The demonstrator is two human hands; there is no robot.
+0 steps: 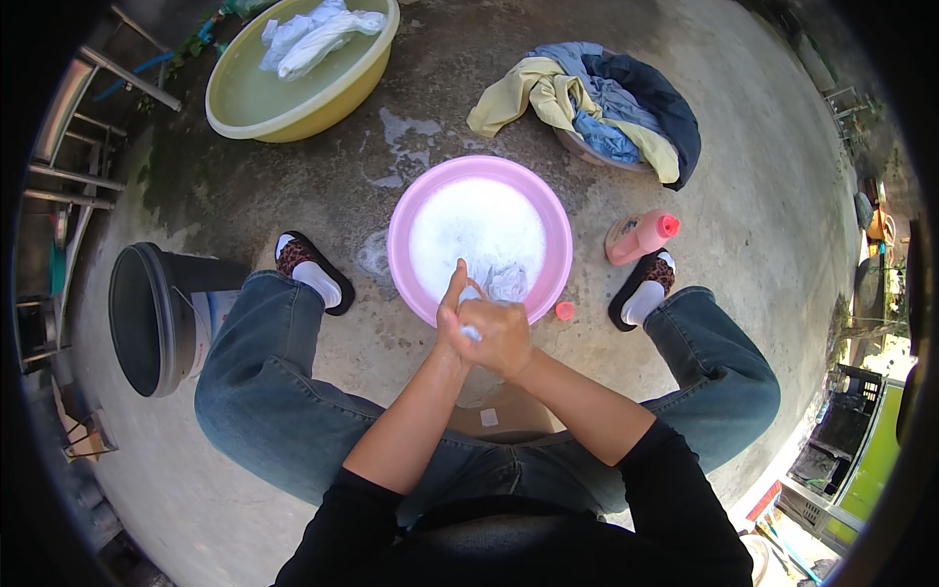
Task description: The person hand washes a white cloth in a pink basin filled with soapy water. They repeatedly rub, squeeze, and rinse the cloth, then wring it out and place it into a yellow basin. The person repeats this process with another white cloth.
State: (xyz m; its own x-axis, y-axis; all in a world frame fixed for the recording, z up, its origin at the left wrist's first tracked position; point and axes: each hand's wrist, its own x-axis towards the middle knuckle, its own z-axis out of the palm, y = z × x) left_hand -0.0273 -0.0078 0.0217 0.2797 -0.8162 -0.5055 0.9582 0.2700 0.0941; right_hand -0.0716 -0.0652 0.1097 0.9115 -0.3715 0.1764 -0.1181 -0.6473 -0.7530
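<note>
A pink plastic basin (559, 242) full of white suds (477, 216) stands on the concrete between my feet. Over its near edge my left hand (456, 308) and my right hand (500, 326) are pressed together around a wet white cloth (469, 295); bits of it or suds show between the fingers. More of the pale cloth (508, 282) hangs just beyond my right hand, at the foam. A pink bottle (634, 238) stands to the right of the basin, and a small pink cap (564, 311) lies by the basin's near right rim.
A yellow tub (323, 117) at upper left holds cloudy water and white cloths (323, 40). At upper right, a basin is heaped with clothes (616, 103). A dark bucket (158, 315) lies or stands near my left knee. Wet patches (407, 139) mark the floor.
</note>
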